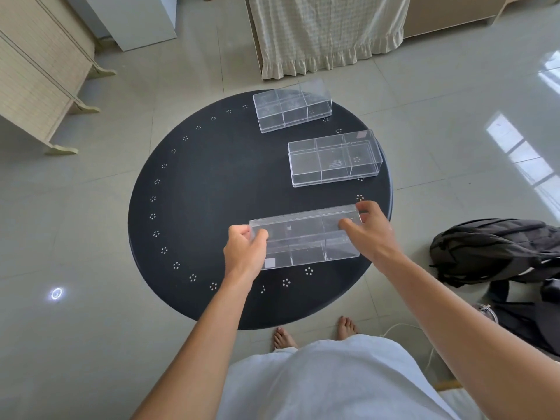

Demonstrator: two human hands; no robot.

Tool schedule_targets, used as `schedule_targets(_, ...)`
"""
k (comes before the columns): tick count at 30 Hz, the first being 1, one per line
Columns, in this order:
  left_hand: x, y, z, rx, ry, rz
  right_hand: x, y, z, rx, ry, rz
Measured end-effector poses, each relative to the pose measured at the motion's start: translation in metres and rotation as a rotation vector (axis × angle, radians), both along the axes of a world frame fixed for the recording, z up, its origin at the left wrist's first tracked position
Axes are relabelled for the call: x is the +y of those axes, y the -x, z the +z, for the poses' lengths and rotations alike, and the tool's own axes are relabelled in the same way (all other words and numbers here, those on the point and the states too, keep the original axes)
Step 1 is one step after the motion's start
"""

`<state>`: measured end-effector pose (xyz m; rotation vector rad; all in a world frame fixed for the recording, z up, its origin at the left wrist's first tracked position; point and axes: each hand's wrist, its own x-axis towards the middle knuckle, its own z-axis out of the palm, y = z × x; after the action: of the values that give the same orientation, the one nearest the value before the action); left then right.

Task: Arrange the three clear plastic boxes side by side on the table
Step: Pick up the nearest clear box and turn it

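A long, clear plastic box with inner dividers (305, 236) is seen in the lower centre of the frame, held at its two short ends over the near part of a round black table with a ring of small white dot clusters (206, 189). The left hand (246, 250) is closed around the box's left end, with the fingers curled over the upper edge; the right hand (368, 228) is clasped on the right end, thumb on the near side and fingers over the far corner. Whether the box rests on the table or is lifted just above it cannot be told. A second clear plastic box with three compartments (335, 158) is set on the right part of the table, above the held box in the frame and well apart from it. A third clear plastic box of the same kind (292, 106) is placed at the far edge of the table, toward the upper centre, apart from the second. All three are lying roughly crosswise, each tilted slightly. A black backpack (497, 250) is seen on the pale tiled floor (91, 222) at the right edge. A beige wooden cabinet (39, 74) is shown at the upper left, and a cream checked cloth with a frilled hem (327, 31) at the top centre.
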<state>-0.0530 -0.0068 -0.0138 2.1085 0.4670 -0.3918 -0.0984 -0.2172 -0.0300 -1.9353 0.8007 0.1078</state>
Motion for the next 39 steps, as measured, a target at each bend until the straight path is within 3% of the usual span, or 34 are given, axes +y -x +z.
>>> schedule_targets(12,0.011,0.018,-0.008,-0.011,0.129,0.053,-0.002,0.020,-0.009,-0.061,-0.033,-0.008)
schedule_targets(16,0.018,0.003,0.000,0.192,0.305,0.178,-0.009,0.012,-0.007,0.062,-0.163,-0.081)
schedule_targets(20,0.020,-0.007,0.003,0.390,0.268,0.091,-0.006,0.007,-0.005,0.168,-0.244,-0.049)
schedule_targets(24,0.022,-0.008,-0.001,0.350,0.173,-0.021,-0.004,0.009,-0.005,0.175,-0.232,-0.059)
schedule_targets(33,0.044,-0.002,-0.008,0.232,0.299,-0.132,0.005,0.025,-0.005,0.013,-0.295,-0.075)
schedule_targets(39,0.053,0.000,-0.014,0.162,0.332,-0.282,0.025,0.041,-0.010,-0.014,-0.222,0.020)
